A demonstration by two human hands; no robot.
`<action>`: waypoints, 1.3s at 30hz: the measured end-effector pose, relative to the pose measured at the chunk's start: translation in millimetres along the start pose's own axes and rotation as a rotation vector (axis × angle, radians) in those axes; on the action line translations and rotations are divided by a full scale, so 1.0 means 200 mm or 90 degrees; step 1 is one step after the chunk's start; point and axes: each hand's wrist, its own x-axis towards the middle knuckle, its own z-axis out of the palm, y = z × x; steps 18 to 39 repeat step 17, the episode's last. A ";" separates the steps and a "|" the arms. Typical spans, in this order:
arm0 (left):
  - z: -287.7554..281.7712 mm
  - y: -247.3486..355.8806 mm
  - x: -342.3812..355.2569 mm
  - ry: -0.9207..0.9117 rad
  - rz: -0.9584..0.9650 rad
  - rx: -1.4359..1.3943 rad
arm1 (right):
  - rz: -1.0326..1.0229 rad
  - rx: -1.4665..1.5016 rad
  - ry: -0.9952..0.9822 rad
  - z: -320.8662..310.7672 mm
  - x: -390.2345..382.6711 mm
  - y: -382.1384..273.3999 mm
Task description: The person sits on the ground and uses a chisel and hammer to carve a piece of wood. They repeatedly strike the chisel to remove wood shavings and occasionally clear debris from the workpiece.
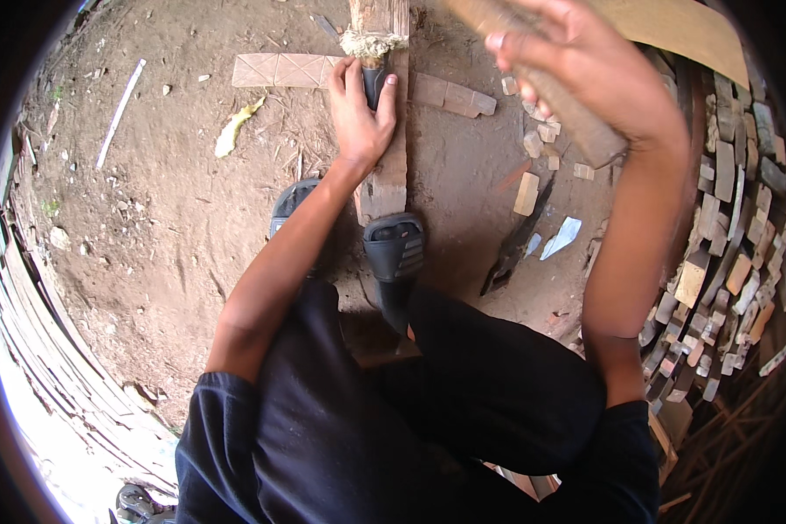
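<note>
My left hand (363, 127) is closed round a black-handled tool (373, 86) with a pale, frayed end, held over a long wooden board (382, 194). Its working tip is hidden, so I cannot tell its exact kind. Raised at the upper right, my right hand (576, 65) grips a thick wooden club (568, 118), slightly blurred and apart from the tool. My sandalled foot (394, 247) is at the board's near end. Crossing the board's line is a wooden strip with scored lines (279, 70); a similar piece (454, 94) lies to the right.
Small wood offcuts (533, 144) are scattered on the dirt ground right of the board. Stacked wood pieces (716, 262) line the right side. A yellow scrap (236, 128) and a thin white strip (120, 113) lie to the left. A tan sheet (686, 31) is at the upper right.
</note>
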 end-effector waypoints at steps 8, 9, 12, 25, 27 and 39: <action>-0.02 0.00 -0.01 -0.009 -0.017 0.010 | -0.127 -0.162 0.115 0.09 0.07 0.17; -0.01 -0.02 -0.01 -0.002 -0.020 0.006 | -0.093 -0.113 0.040 0.10 0.07 0.21; -0.02 -0.04 -0.04 -0.026 -0.036 0.001 | 0.013 0.003 -0.122 0.08 0.05 0.27; 0.02 -0.05 -0.01 -0.001 -0.023 -0.013 | 0.036 0.088 -0.087 0.02 0.05 0.25; 0.02 -0.05 -0.01 -0.001 -0.023 -0.013 | 0.036 0.088 -0.087 0.02 0.05 0.25; 0.02 -0.05 -0.01 -0.001 -0.023 -0.013 | 0.036 0.088 -0.087 0.02 0.05 0.25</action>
